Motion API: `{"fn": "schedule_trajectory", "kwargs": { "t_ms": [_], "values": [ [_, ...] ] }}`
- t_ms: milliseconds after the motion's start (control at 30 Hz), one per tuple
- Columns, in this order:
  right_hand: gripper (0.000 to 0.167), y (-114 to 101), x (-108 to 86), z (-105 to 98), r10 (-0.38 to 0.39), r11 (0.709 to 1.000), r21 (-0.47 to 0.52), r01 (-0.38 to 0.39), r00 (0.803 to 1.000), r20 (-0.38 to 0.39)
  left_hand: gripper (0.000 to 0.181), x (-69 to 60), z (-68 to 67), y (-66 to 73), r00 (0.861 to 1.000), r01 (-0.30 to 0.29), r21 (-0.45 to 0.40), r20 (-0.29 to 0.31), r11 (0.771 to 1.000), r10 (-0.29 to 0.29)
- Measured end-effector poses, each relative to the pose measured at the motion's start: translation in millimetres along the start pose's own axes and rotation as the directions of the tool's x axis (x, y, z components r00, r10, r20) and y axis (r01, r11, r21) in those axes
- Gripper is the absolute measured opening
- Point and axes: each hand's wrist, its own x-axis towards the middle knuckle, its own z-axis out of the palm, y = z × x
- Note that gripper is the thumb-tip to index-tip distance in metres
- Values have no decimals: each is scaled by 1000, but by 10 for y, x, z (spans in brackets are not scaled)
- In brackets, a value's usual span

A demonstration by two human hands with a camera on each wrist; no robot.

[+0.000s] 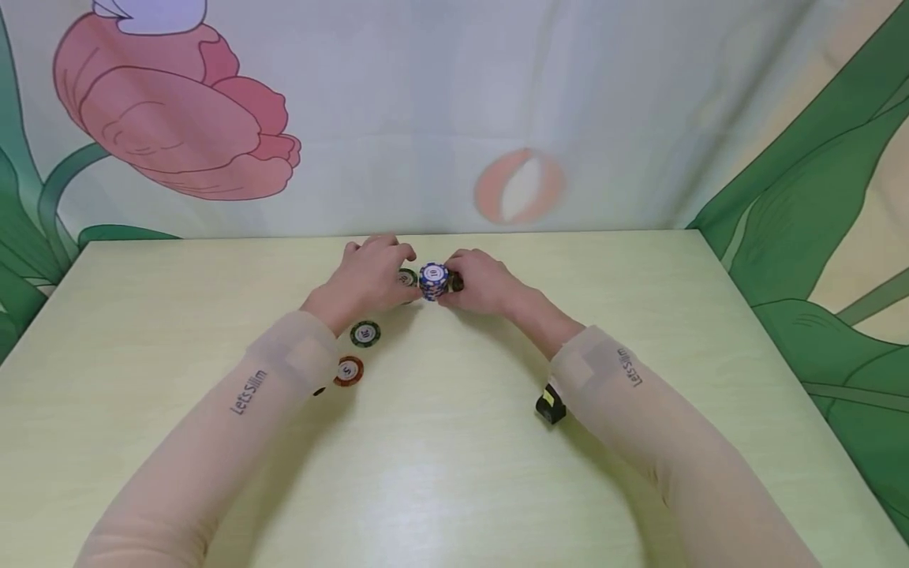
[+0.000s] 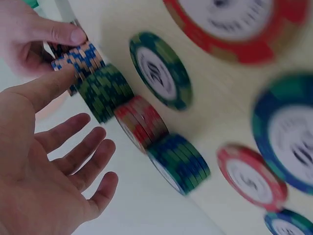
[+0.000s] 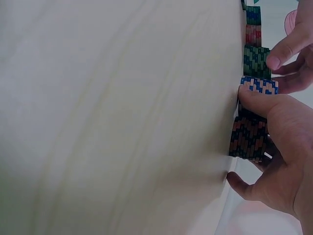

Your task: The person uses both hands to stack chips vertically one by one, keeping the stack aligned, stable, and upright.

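Note:
A stack of blue-and-white poker chips (image 1: 433,276) stands near the table's far edge. My right hand (image 1: 484,282) holds it at the side, thumb in front and fingers behind. A dark chip stack (image 3: 248,139) sits by the right palm. My left hand (image 1: 369,274) is on the other side, fingers loosely extended, its thumb (image 2: 58,85) at or very near the blue-and-white stack; contact is unclear. Beside that hand stands a green chip stack (image 2: 106,93), followed in a row by a shorter red stack (image 2: 141,122) and a blue-green one (image 2: 178,164).
Single chips lie flat in front of the row, among them a green one (image 1: 365,334) and a red one (image 1: 349,371), partly under the left sleeve. A small black-and-yellow object (image 1: 550,405) lies beside the right forearm. A printed curtain (image 1: 398,118) hangs behind the table.

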Motion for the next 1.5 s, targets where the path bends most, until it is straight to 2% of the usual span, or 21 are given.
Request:
{"fn": "schedule_trajectory", "kwargs": {
  "t_ms": [200, 367, 600, 767, 867, 1033, 1167, 1267, 1400, 1500],
  "values": [
    [48, 2, 0, -2, 7, 1000, 0, -7, 1000, -1, 56, -102, -74, -199, 999, -4, -35, 39, 999, 6],
    [50, 6, 7, 14, -2, 1000, -5, 2, 1000, -1, 57, -214, -135, -344, 997, 17, -61, 73, 998, -13],
    [49, -4, 10, 30, -24, 1000, -6, 23, 1000, -16, 63, -346, -161, -495, 991, 63, -65, 123, 996, -55],
    [50, -30, 26, 32, -26, 1000, 5, 26, 1000, -12, 61, -445, -183, -561, 989, 82, -67, 129, 994, -73],
    [58, -51, 33, 4, -30, 999, 23, 30, 1000, 7, 59, -514, -197, -563, 990, 90, -47, 110, 995, -84],
    [83, -103, 43, -91, -28, 999, 42, 25, 997, 72, 46, -647, -217, -524, 993, 96, -5, 64, 995, -96],
    [89, -192, 80, -149, -30, 999, -17, 31, 996, 86, 33, -755, -219, -444, 994, 106, 34, 39, 994, -107],
    [85, -299, 122, -165, -39, 995, -84, 45, 996, 79, 26, -828, -196, -387, 993, 99, 43, 58, 994, -101],
    [81, -454, 183, -162, -57, 985, -158, 70, 995, 84, 22, -896, -145, -326, 989, 83, 26, 119, 996, -86],
    [81, -551, 226, -148, -62, 977, -195, 82, 993, 104, 22, -934, -102, -292, 988, 73, 36, 131, 997, -77]
  ]
}}
